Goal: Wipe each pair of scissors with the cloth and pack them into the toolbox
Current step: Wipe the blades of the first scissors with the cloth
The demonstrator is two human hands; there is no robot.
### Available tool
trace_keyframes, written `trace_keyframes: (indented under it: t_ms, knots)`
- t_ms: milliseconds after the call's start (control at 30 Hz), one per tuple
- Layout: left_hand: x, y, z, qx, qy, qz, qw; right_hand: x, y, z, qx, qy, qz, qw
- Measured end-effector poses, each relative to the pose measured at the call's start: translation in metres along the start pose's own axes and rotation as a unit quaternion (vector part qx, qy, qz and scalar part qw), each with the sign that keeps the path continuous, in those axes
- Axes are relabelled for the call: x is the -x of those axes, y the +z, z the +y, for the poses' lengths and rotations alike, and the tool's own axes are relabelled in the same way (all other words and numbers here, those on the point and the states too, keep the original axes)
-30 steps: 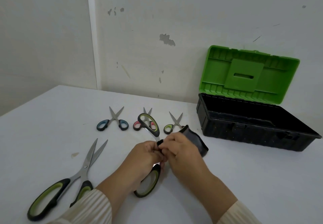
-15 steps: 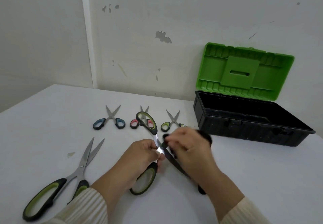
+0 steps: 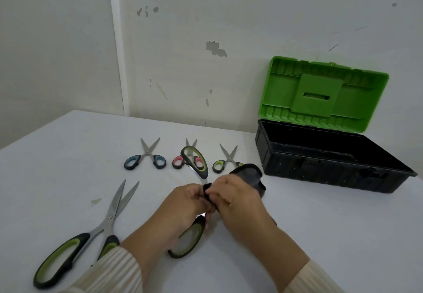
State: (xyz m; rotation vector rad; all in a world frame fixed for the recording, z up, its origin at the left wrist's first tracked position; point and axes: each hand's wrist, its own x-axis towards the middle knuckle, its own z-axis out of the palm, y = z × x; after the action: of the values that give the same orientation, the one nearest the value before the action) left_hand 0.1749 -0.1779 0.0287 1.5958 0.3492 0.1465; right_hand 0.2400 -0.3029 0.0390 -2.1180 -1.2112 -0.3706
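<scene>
**Between the two hands, above the table's near middle: a large pair gets its wipe**

Fingertips (image 3: 214, 195) of the right hand (image 3: 238, 201) pinch the dark cloth (image 3: 249, 176) onto the metal. The left hand (image 3: 183, 205) curls its fingers (image 3: 196, 193) round the held scissors (image 3: 194, 162) near the pivot.

The pair is splayed wide. One green-and-black loop points away toward the wall and the other back toward the person, so the handle line runs near to far. Hands and cloth hide the blades, and I cannot tell where the tips point.

This looks like the wiping step, with packing barely begun: no scissors show inside the open toolbox (image 3: 320, 169). The next move likely calls for closing the blades and laying the pair lengthways along the box. Another large pair (image 3: 91, 231) and three small pairs (image 3: 146, 157) wait on the table (image 3: 320, 235).
</scene>
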Motion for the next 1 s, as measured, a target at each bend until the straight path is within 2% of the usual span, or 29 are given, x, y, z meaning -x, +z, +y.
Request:
trace_keyframes:
  t_ms: [33, 67, 100, 200, 333, 367, 433, 500, 567, 633, 667, 733, 767, 800, 900, 933, 1000]
  knots:
    - [0.001, -0.001, 0.0, 0.003, -0.001, -0.001, 1.0, 0.004, 0.003, -0.003, -0.02, -0.014, -0.029, 0.999]
    - [0.001, -0.001, -0.001, 0.007, 0.001, -0.001, 1.0, 0.004, 0.003, -0.001, -0.024, -0.022, -0.024, 0.999]
    - [0.001, -0.001, -0.001, 0.009, 0.002, -0.002, 1.0, -0.001, 0.0, 0.002, -0.035, 0.011, -0.014, 0.999]
    - [0.0, -0.001, 0.001, 0.01, 0.008, -0.001, 1.0, -0.01, -0.006, 0.014, -0.027, 0.061, 0.064, 0.996]
    - [0.0, -0.001, 0.002, 0.024, 0.01, -0.003, 1.0, 0.004, 0.003, 0.005, -0.063, 0.013, -0.012, 0.998]
    - [0.0, -0.001, 0.002, 0.022, 0.009, -0.003, 1.0, 0.001, 0.003, 0.009, -0.06, 0.027, 0.007, 0.998]
    - [0.0, -0.002, 0.002, 0.021, 0.004, -0.008, 1.0, -0.008, -0.003, 0.023, -0.05, 0.084, 0.095, 0.991]
    - [0.0, -0.003, 0.002, 0.032, -0.013, -0.019, 0.999, -0.013, -0.017, 0.035, -0.051, 0.158, 0.172, 0.971]
    - [-0.003, -0.006, 0.0, 0.049, -0.027, -0.019, 0.998, -0.011, -0.031, 0.037, -0.1, 0.21, 0.225, 0.946]
    - [-0.006, -0.006, 0.0, 0.053, -0.026, -0.01, 0.998, -0.007, -0.036, 0.026, -0.109, 0.17, 0.245, 0.948]
    - [-0.006, -0.005, 0.0, 0.051, -0.023, -0.007, 0.998, -0.005, -0.033, 0.02, -0.09, 0.127, 0.215, 0.964]
    - [-0.005, -0.003, 0.0, 0.044, -0.011, -0.001, 0.999, 0.0, -0.011, 0.005, -0.047, 0.055, 0.078, 0.994]
    - [-0.005, -0.002, 0.001, 0.035, -0.004, 0.003, 0.999, 0.001, -0.002, 0.001, -0.041, 0.034, 0.014, 0.998]
    - [-0.004, -0.002, 0.001, 0.026, 0.002, 0.005, 1.0, 0.0, 0.003, 0.001, -0.038, 0.021, -0.009, 0.999]
    - [-0.004, -0.004, 0.002, 0.038, 0.004, 0.008, 0.999, -0.01, 0.004, 0.012, -0.034, 0.055, 0.085, 0.994]
    - [-0.005, -0.005, 0.001, 0.038, 0.003, 0.01, 0.999, -0.01, 0.003, 0.013, -0.045, 0.061, 0.088, 0.993]
    - [-0.006, -0.004, 0.0, 0.026, 0.004, 0.01, 1.0, -0.005, 0.007, 0.009, -0.072, 0.045, 0.013, 0.996]
